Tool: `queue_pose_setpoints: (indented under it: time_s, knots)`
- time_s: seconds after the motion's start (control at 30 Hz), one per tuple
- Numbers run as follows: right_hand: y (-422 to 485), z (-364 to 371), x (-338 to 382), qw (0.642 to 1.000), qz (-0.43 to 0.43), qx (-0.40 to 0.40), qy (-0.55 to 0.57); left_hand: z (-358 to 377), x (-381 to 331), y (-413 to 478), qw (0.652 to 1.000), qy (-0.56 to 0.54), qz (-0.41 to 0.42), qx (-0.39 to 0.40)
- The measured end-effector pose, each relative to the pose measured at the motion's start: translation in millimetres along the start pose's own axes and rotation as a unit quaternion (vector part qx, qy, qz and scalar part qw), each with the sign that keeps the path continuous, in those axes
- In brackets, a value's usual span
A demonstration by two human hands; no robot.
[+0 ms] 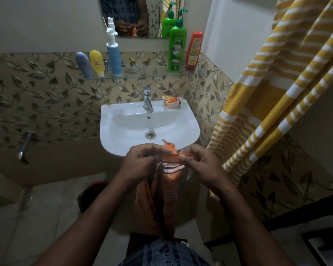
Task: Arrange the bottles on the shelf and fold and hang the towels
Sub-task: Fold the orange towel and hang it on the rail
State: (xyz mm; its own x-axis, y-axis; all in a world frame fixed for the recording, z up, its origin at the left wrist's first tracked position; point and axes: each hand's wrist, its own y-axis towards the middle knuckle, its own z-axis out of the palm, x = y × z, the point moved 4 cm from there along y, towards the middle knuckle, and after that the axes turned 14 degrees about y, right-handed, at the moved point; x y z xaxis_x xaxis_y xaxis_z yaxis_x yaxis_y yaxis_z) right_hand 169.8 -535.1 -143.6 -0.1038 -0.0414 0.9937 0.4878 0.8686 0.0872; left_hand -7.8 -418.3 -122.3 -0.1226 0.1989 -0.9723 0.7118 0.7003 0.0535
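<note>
At lower centre, the left hand (pixel 142 162) and right hand (pixel 202 166) pinch the orange towel (pixel 168 189) by its bunched top edge, fingers (pixel 150 150) curled tight. A loose pinch could drop one corner (skewing the fold). The towel's long axis hangs vertical, striped end uppermost, before the sink (pixel 113 143).

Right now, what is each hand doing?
Left hand: grips the orange striped cloth towel at its top.
Right hand: pinches the same towel's top.
</note>
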Motion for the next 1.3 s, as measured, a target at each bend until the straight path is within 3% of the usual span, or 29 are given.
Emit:
queue_pose_setpoints:
  time_s: [0.17,0.23,0.4,0.57,0.73,1.1,1.2,1.3]
  knots:
    - [-2,12,-18,0.978,0.081,0.073,0.176,9,-2,-1,0.995,-0.066,0.018,0.071]
    - [-5,13,-15,0.976,0.08,0.06,0.194,8,1,0,0.995,-0.073,0.005,0.067]
    - [-8,11,1,0.992,0.013,-0.002,0.125,3,19,4,0.993,-0.073,-0.088,0.009]
    - [-9,14,21,0.994,-0.095,-0.012,-0.054,17,17,-3,0.984,-0.114,-0.12,0.072]
    - [-11,20,30,0.979,-0.143,0.006,-0.145,27,4,-1,0.989,-0.111,-0.066,0.068]
    - [-20,10,52,0.958,-0.203,-0.004,-0.204,15,-2,1,0.987,-0.084,-0.095,-0.099]
    - [-20,14,59,0.98,-0.15,0.048,-0.12,13,-10,4,0.984,-0.1,-0.101,-0.11]
    - [-20,18,57,0.978,-0.135,0.045,-0.149,17,-17,4,0.982,-0.119,-0.107,-0.104]
